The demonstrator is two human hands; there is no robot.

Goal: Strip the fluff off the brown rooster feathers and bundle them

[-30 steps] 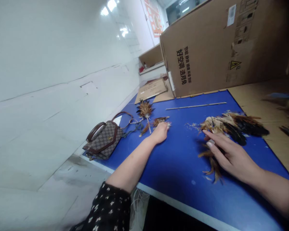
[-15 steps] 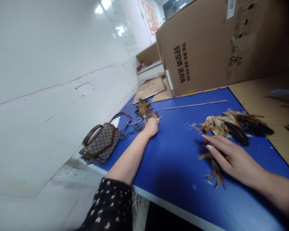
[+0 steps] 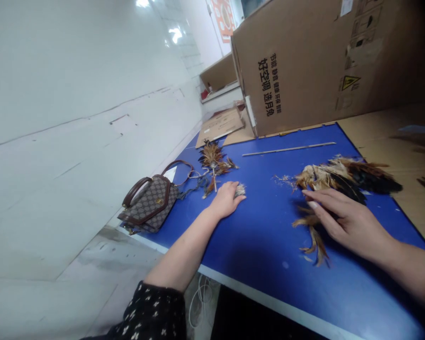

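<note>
My left hand (image 3: 226, 200) rests low over the blue table, its fingers curled around a small greyish fluffy tuft (image 3: 240, 190) that pokes out past the fingertips. Just beyond it lies a brown feather bundle (image 3: 211, 156) bound to a thin pale stick (image 3: 214, 178). On the right, my right hand (image 3: 347, 219) is half closed, thumb and forefinger near each other; what they pinch is hidden and blurred. Loose brown feathers (image 3: 316, 245) lie under and beside it. A pile of beige, brown and black feathers (image 3: 343, 178) is spread just past its fingers.
A patterned handbag (image 3: 152, 205) stands at the table's left edge by the white wall. A large cardboard box (image 3: 304, 75) stands at the back. A thin stick (image 3: 288, 149) lies before it. Flat cardboard (image 3: 219, 126) lies behind the feather bundle.
My left hand has drawn back from the bound feather bundle, toward me, and the greyish tuft now shows at its fingers. My right hand has barely moved. The view has shifted slightly.
</note>
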